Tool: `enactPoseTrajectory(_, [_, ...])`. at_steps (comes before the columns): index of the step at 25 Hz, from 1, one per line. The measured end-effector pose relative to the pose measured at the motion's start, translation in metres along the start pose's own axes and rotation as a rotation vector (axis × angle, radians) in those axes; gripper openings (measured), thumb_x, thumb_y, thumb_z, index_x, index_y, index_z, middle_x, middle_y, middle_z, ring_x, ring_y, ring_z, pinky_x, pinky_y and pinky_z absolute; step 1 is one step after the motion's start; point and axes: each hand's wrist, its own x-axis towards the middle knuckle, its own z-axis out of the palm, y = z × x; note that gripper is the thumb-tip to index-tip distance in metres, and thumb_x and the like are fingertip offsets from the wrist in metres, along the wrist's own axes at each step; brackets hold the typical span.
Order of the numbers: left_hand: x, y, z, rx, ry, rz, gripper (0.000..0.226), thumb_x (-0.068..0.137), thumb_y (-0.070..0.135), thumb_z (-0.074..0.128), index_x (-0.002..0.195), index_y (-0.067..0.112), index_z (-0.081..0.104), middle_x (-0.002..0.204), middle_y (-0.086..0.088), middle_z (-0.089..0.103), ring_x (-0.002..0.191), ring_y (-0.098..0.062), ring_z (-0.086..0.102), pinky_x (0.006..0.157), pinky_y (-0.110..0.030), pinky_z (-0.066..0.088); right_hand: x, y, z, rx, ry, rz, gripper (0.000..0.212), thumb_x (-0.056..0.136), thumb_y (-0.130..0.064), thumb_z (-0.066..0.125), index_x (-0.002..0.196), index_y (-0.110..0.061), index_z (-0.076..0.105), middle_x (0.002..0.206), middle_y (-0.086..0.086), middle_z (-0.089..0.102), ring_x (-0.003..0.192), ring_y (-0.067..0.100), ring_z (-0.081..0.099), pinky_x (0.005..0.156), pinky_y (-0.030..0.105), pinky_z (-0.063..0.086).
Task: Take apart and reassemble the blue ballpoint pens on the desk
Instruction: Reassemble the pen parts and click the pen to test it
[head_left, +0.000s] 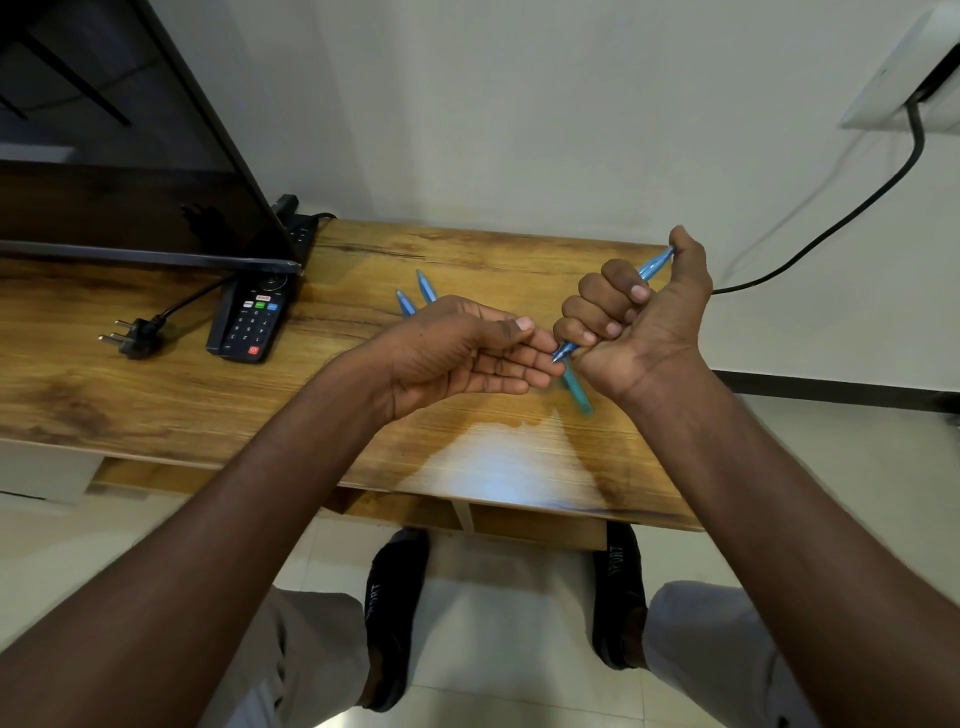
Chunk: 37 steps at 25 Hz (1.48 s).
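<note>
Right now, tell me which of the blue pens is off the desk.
The pen in the right hand: that pen is gripped in its fist above the desk. The two pens behind the left hand and the one below the fist lie flat.

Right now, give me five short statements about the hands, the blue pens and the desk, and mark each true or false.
1. The right hand grips a blue plastic ballpoint pen in its fist. True.
2. The left hand holds the black remote control. False: the remote lies on the wooden desk.
3. Two blue pens lie on the desk beyond the left hand. True.
4. The black plug sits in a socket. False: it lies loose on the desk.
5. The left fingertips meet the held pen's lower tip. True.
</note>
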Motion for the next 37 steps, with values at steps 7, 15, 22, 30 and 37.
enactPoseTrajectory(7, [0.0004, 0.0002, 0.0001, -0.015, -0.013, 0.004, 0.033, 0.107, 0.018, 0.056, 0.126, -0.006, 0.07, 0.119, -0.024, 0.076, 0.107, -0.029, 0.077, 0.093, -0.033, 0.063, -0.0009, -0.0007, 0.0011, 0.001, 0.016, -0.052, 0.061, 0.093, -0.063, 0.04, 0.05, -0.022, 0.026, 0.046, -0.006, 0.014, 0.042, 0.014, 0.01, 0.05, 0.025, 0.013])
enactPoseTrajectory(15, [0.0006, -0.0004, -0.0008, -0.016, -0.02, 0.012, 0.033, 0.107, 0.017, 0.056, 0.127, -0.006, 0.07, 0.119, -0.024, 0.076, 0.113, -0.031, 0.075, 0.095, -0.034, 0.062, -0.0005, -0.0013, -0.0001, 0.016, 0.016, -0.037, 0.06, 0.093, -0.063, 0.04, 0.051, -0.022, 0.027, 0.047, -0.006, 0.015, 0.043, 0.014, 0.011, 0.051, 0.026, 0.012])
enactPoseTrajectory(22, [0.0019, -0.0015, -0.0003, -0.025, -0.016, 0.021, 0.033, 0.107, 0.017, 0.057, 0.127, -0.006, 0.069, 0.119, -0.025, 0.076, 0.118, -0.036, 0.072, 0.095, -0.035, 0.063, 0.0013, -0.0011, -0.0005, 0.046, 0.017, -0.046, 0.062, 0.094, -0.064, 0.039, 0.051, -0.022, 0.029, 0.046, -0.007, 0.015, 0.041, 0.013, 0.012, 0.049, 0.025, 0.014])
enactPoseTrajectory(30, [0.0029, -0.0024, -0.0003, -0.024, 0.004, 0.014, 0.031, 0.107, 0.016, 0.057, 0.125, -0.005, 0.071, 0.118, -0.024, 0.077, 0.111, -0.032, 0.076, 0.092, -0.034, 0.063, 0.0016, -0.0009, -0.0011, 0.015, -0.012, -0.015, 0.064, 0.094, -0.067, 0.04, 0.05, -0.021, 0.031, 0.047, -0.006, 0.018, 0.042, 0.013, 0.014, 0.05, 0.026, 0.015])
enactPoseTrajectory(37, [0.0028, -0.0025, -0.0004, -0.032, 0.02, 0.014, 0.031, 0.107, 0.016, 0.057, 0.126, -0.005, 0.07, 0.117, -0.024, 0.077, 0.109, -0.031, 0.077, 0.092, -0.033, 0.064, 0.0019, -0.0006, -0.0016, 0.02, -0.052, -0.018, 0.062, 0.094, -0.065, 0.04, 0.052, -0.02, 0.031, 0.048, -0.005, 0.019, 0.045, 0.013, 0.014, 0.053, 0.027, 0.016])
